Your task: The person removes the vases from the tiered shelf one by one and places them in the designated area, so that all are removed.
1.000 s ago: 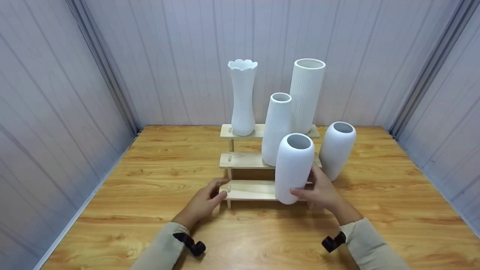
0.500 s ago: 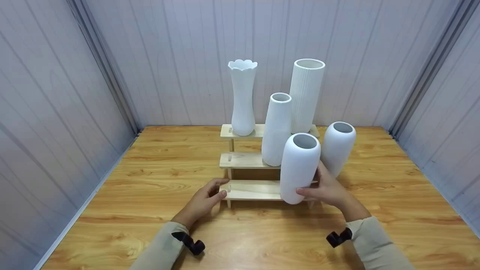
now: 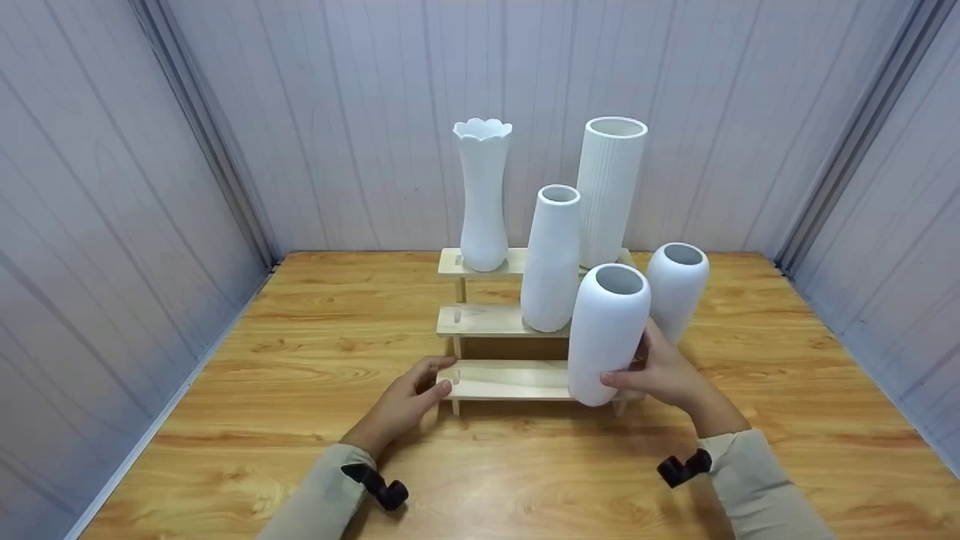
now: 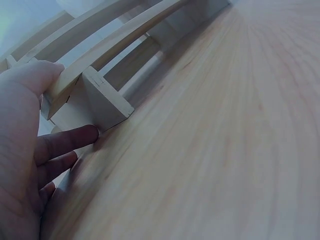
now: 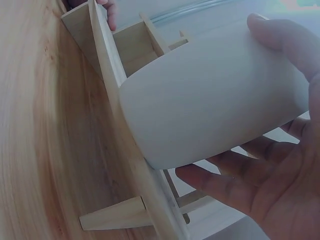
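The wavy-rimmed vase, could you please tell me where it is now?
In the head view, the wavy-rimmed vase stands near the left end of the top wooden shelf, left of the ribbed vase.

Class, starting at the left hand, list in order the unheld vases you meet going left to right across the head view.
Left hand, scalloped vase, slim vase, ribbed vase, far-right vase.
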The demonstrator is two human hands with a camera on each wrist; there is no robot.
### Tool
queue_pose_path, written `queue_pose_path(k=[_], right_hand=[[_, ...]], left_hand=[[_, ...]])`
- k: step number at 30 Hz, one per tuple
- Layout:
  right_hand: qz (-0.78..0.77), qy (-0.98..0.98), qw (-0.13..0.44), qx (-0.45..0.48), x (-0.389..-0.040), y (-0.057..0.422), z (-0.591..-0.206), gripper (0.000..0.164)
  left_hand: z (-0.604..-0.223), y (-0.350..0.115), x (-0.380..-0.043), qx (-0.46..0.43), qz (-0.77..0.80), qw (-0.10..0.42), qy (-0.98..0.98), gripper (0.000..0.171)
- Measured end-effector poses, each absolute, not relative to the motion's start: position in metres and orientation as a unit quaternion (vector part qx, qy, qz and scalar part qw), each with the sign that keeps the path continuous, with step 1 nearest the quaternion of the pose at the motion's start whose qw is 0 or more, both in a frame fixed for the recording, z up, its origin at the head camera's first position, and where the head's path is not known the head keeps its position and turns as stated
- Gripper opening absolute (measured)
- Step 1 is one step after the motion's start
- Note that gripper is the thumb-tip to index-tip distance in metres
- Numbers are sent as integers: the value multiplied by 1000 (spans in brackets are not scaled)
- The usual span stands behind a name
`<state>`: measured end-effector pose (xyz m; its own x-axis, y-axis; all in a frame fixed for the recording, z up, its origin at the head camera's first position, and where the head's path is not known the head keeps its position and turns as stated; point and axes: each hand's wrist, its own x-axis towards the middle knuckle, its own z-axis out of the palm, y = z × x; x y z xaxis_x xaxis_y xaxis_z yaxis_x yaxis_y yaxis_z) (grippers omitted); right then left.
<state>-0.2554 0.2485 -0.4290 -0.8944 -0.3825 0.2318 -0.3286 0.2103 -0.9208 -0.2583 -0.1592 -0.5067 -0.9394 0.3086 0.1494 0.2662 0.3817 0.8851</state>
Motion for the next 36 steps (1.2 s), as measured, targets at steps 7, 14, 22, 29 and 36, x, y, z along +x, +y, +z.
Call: queue_pose_path(k=[7, 14, 22, 29, 36], right_hand=[[-587, 783, 5, -208, -258, 255, -428, 96], [-565, 805, -6, -184, -258, 266, -424, 100], [-560, 809, -20, -179, -256, 277, -413, 95], [-545, 821, -44, -165, -254, 291, -407, 90], [-548, 815, -73, -172, -252, 306, -401, 84]], left_hand=[[-511, -163, -262, 182, 525, 25, 831, 40], [-511, -164, -262, 169, 508, 29, 844, 39], [-510, -163, -262, 175, 520, 24, 836, 40], [-510, -163, -261, 174, 521, 27, 835, 40], [-511, -164, -262, 177, 516, 27, 838, 41]])
